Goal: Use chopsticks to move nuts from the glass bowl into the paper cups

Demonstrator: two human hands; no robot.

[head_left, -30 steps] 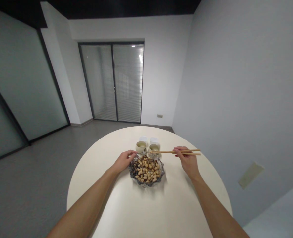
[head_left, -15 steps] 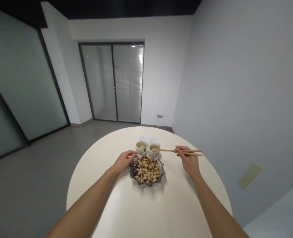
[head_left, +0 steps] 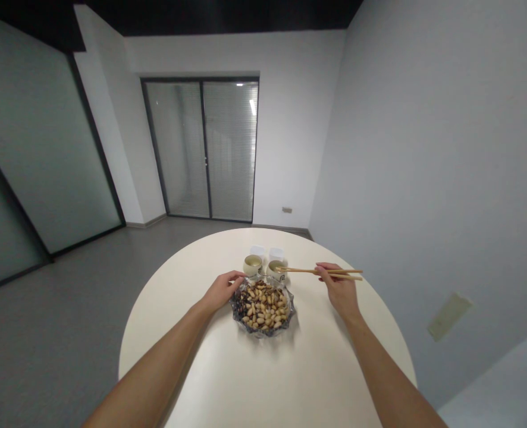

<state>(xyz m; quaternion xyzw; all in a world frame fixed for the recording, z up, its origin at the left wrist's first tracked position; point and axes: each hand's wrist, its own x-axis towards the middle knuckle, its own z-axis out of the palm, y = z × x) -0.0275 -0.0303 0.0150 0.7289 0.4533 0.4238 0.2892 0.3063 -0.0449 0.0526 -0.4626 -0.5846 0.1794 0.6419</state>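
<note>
My right hand [head_left: 340, 292] pinches a pair of wooden chopsticks [head_left: 303, 271], held almost level and pointing left. Their tips are at the mouth of the right-hand small pale cup [head_left: 273, 274]; whether anything sits between them is too small to tell. A scalloped clear glass bowl [head_left: 263, 334] stands in front of the cups, heaped with pale nuts in shells [head_left: 267, 309] and dark seeds [head_left: 240, 302]. At its left rim is my left hand [head_left: 221, 290], fingers curved onto the edge, the thumb partly hidden. The left pale cup [head_left: 253, 266] stands just behind the bowl.
Two small white containers [head_left: 257, 250] are behind the cups on the round cream table [head_left: 263, 380]. A white wall [head_left: 424, 178] rises close on the right. Glass doors [head_left: 201, 148] are at the back of the room.
Almost nothing differs. The chopstick tips remain at the right cup, and my left hand keeps its place on the bowl's rim.
</note>
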